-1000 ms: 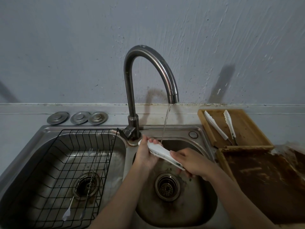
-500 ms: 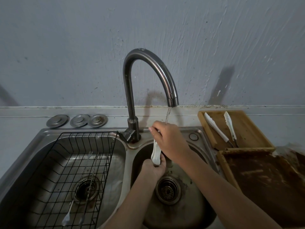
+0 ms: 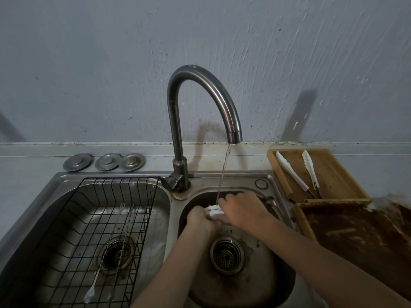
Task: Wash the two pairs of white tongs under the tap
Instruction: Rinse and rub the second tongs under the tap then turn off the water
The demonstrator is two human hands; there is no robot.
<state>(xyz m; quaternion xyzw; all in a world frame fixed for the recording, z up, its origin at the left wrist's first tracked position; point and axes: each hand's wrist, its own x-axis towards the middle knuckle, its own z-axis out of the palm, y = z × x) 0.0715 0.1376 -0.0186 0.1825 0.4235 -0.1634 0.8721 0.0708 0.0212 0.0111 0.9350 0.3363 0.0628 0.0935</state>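
A curved steel tap (image 3: 200,103) runs a thin stream of water into the right sink basin (image 3: 278,283). Under the stream, my left hand (image 3: 199,221) and my right hand (image 3: 242,210) both grip one pair of white tongs (image 3: 214,211); only a short white end shows between the hands, and the stream lands on it. The other pair of white tongs (image 3: 300,172) lies spread open on a wooden tray (image 3: 329,174) to the right of the sink.
A black wire rack (image 3: 93,230) sits in the left basin with two long metal utensils (image 3: 106,263) on it. Three metal drain covers (image 3: 104,162) lie on the counter behind. A dark stained wooden tray (image 3: 355,236) stands at the right front. The right basin's drain (image 3: 226,255) is uncovered.
The tongs went from lying slantwise between my hands, to upright, to low with my right hand closed over them. My right hand dropped from near the spout down to the basin.
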